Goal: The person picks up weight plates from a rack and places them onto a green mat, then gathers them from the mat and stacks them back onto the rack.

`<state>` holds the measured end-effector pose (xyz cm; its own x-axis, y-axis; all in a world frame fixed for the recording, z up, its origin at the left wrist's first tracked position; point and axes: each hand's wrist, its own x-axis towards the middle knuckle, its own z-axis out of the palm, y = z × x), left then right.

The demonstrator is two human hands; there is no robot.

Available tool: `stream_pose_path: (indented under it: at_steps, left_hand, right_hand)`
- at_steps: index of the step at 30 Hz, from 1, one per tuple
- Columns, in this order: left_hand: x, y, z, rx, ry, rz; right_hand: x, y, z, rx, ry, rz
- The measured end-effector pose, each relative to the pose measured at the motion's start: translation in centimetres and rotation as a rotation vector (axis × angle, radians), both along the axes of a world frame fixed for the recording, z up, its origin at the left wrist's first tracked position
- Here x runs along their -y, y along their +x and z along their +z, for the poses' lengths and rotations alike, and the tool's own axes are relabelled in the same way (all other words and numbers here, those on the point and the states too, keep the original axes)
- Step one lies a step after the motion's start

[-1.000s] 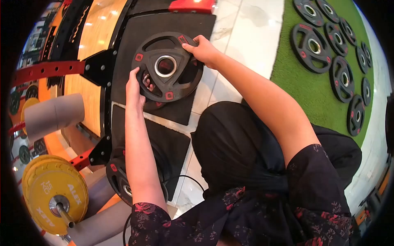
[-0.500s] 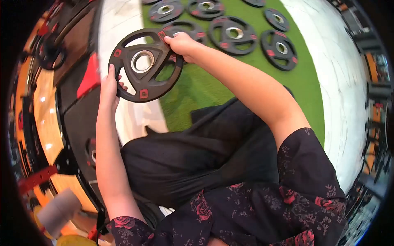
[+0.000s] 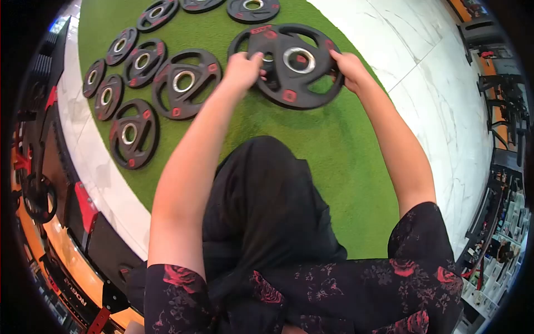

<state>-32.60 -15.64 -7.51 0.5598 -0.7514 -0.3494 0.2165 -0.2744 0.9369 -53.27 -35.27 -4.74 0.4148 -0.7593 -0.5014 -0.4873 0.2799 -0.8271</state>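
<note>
- Weight plate (image 3: 293,80), in the head view, is hanging over green turf (image 3: 356,183) at upper centre, probably handling heavy and stiff; its slotted rim is offering firm holds.
- Left hand (image 3: 242,72) and right hand (image 3: 351,71) are clamping opposite sides.
- Other plates (image 3: 179,99) are lying upper left.

Turf (image 3: 356,183) open right of knee (image 3: 261,178); loose plates (image 3: 176,84) crowd left side.

Loose plates (image 3: 177,104) lie on the turf (image 3: 356,206), mostly left of the held plate (image 3: 278,55), with tiled floor (image 3: 434,111) along both sides.
</note>
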Motion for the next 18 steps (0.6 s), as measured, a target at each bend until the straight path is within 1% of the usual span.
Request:
stream_pose_path:
  at_steps: [1, 2, 3, 4, 5, 6, 7, 8, 9, 10, 12, 13, 15, 16, 17, 18]
  left_hand:
    - [1.9, -1.8, -0.9, 0.001, 0.040, -0.072]
    - [4.1, -3.7, -3.2, 0.008, 0.079, -0.086]
    - [5.9, -5.2, -5.2, 0.131, 0.141, -0.143]
    - [6.2, -7.2, -4.6, 0.131, 0.139, -0.155]
    - [6.6, -8.4, -6.3, 0.147, 0.176, -0.174]
    - [6.8, -9.8, -5.8, 0.179, 0.202, -0.184]
    - [6.9, -11.0, -6.0, 0.234, 0.196, -0.181]
    - [7.3, -11.7, -6.5, 0.300, 0.185, -0.210]
    - [7.3, -12.3, -7.1, 0.367, 0.180, -0.243]
    - [7.4, -12.9, -7.7, 0.363, 0.194, -0.243]
    - [7.6, -14.3, -8.5, 0.445, 0.197, -0.205]
    - [7.3, -14.7, -7.8, 0.442, 0.202, -0.203]
    - [7.1, -15.1, -5.2, 0.550, 0.287, -0.258]
    - [7.5, -15.4, -5.7, 0.552, 0.283, -0.252]
    - [7.4, -15.9, -6.3, 0.705, 0.305, -0.268]
    - [7.1, -16.4, -7.0, 0.858, 0.332, -0.285]
  right_hand:
    - [1.5, -2.6, -0.4, -0.055, 0.023, -0.038]
    - [2.7, -5.1, -1.1, -0.065, 0.019, -0.085]
    - [3.5, -7.4, -2.1, -0.066, 0.025, -0.135]
    - [4.2, -9.5, -3.4, -0.086, 0.032, -0.161]
    - [4.4, -11.3, -4.4, -0.112, 0.026, -0.183]
    - [4.4, -13.0, -5.6, -0.119, 0.032, -0.177]
    - [4.4, -14.5, -6.7, -0.097, 0.044, -0.239]
    - [4.2, -15.4, -7.2, -0.074, 0.062, -0.302]
    - [4.2, -16.3, -7.7, -0.077, 0.073, -0.301]
    - [4.2, -16.9, -7.8, -0.049, 0.087, -0.310]
    - [4.1, -17.8, -8.0, -0.006, 0.106, -0.308]
    - [4.1, -18.1, -8.2, -0.009, 0.109, -0.305]
    - [4.7, -18.1, -9.1, -0.004, 0.022, -0.303]
    - [4.9, -17.6, -9.8, 0.000, -0.082, -0.327]
    - [5.0, -18.0, -10.0, -0.004, -0.080, -0.323]
    - [4.9, -18.4, -10.5, -0.184, -0.272, -0.208]
